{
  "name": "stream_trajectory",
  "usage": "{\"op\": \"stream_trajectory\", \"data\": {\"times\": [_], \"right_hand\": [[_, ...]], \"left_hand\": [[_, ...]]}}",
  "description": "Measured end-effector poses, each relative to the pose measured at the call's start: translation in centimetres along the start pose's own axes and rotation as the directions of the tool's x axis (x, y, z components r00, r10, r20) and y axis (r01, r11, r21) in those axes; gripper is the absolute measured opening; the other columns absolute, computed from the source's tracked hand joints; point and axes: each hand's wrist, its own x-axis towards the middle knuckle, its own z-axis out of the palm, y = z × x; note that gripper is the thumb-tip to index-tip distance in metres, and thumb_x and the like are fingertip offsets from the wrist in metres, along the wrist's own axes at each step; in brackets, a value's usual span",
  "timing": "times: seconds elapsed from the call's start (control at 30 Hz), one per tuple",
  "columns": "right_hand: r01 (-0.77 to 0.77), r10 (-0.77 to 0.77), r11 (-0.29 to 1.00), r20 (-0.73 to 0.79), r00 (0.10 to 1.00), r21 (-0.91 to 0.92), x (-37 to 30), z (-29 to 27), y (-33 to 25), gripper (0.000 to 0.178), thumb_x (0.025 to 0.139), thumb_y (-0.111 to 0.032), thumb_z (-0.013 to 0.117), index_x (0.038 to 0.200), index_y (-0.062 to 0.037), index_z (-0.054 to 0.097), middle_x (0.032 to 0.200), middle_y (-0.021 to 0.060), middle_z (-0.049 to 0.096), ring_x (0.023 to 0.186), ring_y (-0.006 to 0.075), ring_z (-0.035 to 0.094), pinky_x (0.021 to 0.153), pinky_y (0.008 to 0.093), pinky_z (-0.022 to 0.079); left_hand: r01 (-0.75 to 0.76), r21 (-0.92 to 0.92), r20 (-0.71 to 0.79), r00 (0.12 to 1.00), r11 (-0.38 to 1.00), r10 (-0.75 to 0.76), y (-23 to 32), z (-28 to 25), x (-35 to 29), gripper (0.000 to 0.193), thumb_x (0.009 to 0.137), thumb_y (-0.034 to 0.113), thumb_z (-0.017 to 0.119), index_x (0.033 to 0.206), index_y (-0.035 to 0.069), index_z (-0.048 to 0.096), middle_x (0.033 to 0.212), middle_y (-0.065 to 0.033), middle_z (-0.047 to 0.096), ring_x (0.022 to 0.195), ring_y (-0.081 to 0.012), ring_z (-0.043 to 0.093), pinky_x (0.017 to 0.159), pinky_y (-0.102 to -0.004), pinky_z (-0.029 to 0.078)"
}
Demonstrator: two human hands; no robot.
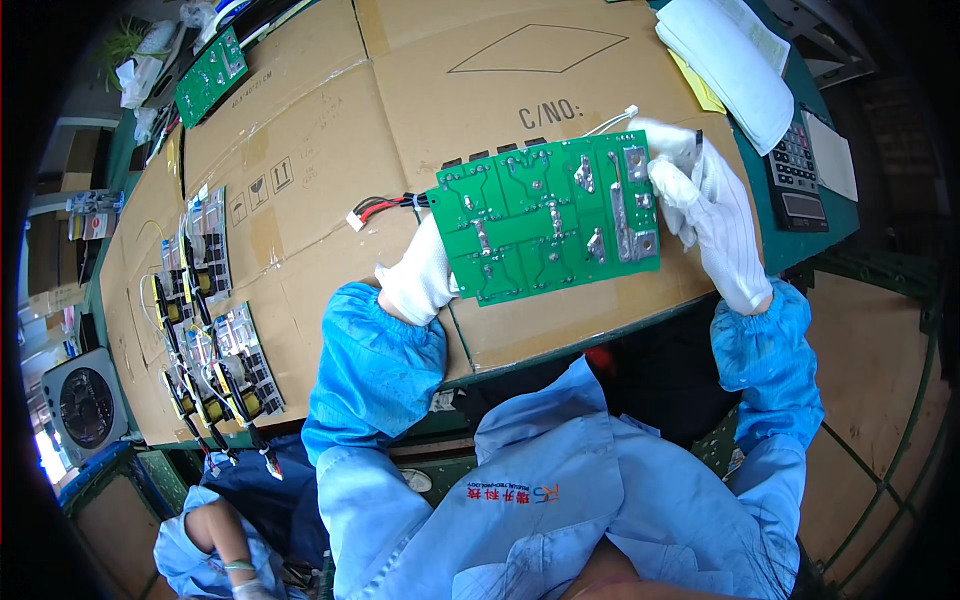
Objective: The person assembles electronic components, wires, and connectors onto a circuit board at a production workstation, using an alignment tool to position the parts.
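A green circuit board (pixel 545 222) is held up over the cardboard-covered table, its soldered side with silvery solder patches facing me. My left hand (pixel 420 274), in a white glove, grips its left edge, with the fingers hidden behind it. At the right edge, my gloved right hand (pixel 705 205) is closed, fingers bent against the board's upper right corner. A small dark piece shows by that hand's knuckles; I cannot make out what it is. Red and black wires with a white connector (pixel 356 220) stick out on the left. A white lead (pixel 630 112) rises behind the top edge.
Several boards with parts and wires (pixel 235 360) lie on the cardboard (pixel 320 300) at left. Another green board (pixel 212 78) is at the far left. Papers (pixel 725 65) and a calculator (pixel 795 175) lie at right. Another person's arm (pixel 222 535) shows at lower left, below a fan (pixel 85 405).
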Motion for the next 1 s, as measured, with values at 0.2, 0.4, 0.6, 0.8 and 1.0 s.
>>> {"op": "stream_trajectory", "data": {"times": [0.2,0.4,0.6,0.8,1.0], "right_hand": [[0.456,-0.543,0.791,-0.125,0.831,-0.407,-2.6,3.0,0.9,0.031,0.088,-0.012,0.063,0.118,-0.0065,0.06,0.097,0.0095,0.061,0.083,0.0207,0.063,0.068,0.0314,0.053],[0.713,-0.683,0.145,0.453,0.574,-0.686,-3.6,5.7,2.2,0.028,0.076,-0.014,0.067,0.104,-0.0093,0.065,0.09,0.0018,0.058,0.071,0.0178,0.059,0.053,0.0298,0.047],[0.696,-0.788,0.093,0.375,0.489,-0.712,-3.2,6.0,2.5,0.025,0.073,-0.015,0.069,0.098,-0.0109,0.067,0.087,-0.0009,0.053,0.066,0.0151,0.054,0.048,0.0273,0.041],[0.697,-0.789,0.065,0.391,0.474,-0.714,-3.3,5.7,2.8,0.025,0.073,-0.016,0.07,0.098,-0.0112,0.067,0.088,-0.0004,0.053,0.066,0.0152,0.054,0.048,0.0272,0.041],[0.772,-0.652,0.183,0.513,0.559,-0.608,-4.0,5.2,1.6,0.039,0.066,-0.006,0.072,0.104,-0.0113,0.07,0.09,0.003,0.055,0.072,0.0207,0.058,0.054,0.0318,0.045]], "left_hand": [[0.025,-0.065,0.011,1.0,0.998,-0.024,0.5,2.7,0.5,0.044,0.103,0.033,0.04,0.137,0.006,0.047,0.133,-0.0158,0.055,0.114,-0.0295,0.059,0.095,-0.0473,0.051],[-0.033,-0.018,-0.061,0.998,0.999,0.032,-0.1,1.3,0.6,0.043,0.101,0.037,0.044,0.127,0.003,0.053,0.117,-0.016,0.062,0.094,-0.0252,0.068,0.072,-0.0381,0.061],[-0.032,-0.01,-0.045,0.998,0.999,0.032,-0.1,1.3,0.5,0.043,0.101,0.036,0.045,0.128,0.003,0.052,0.117,-0.0149,0.062,0.094,-0.0252,0.068,0.073,-0.0382,0.061],[-0.044,-0.004,-0.029,0.999,0.999,0.044,-0.1,1.9,0.3,0.042,0.101,0.035,0.045,0.127,0.003,0.052,0.117,-0.0151,0.062,0.094,-0.0254,0.068,0.074,-0.039,0.061],[-0.049,-0.003,-0.034,0.998,0.999,0.049,-0.2,1.3,0.6,0.041,0.101,0.035,0.045,0.125,0.003,0.054,0.115,-0.0144,0.064,0.094,-0.024,0.068,0.073,-0.0365,0.061]]}}
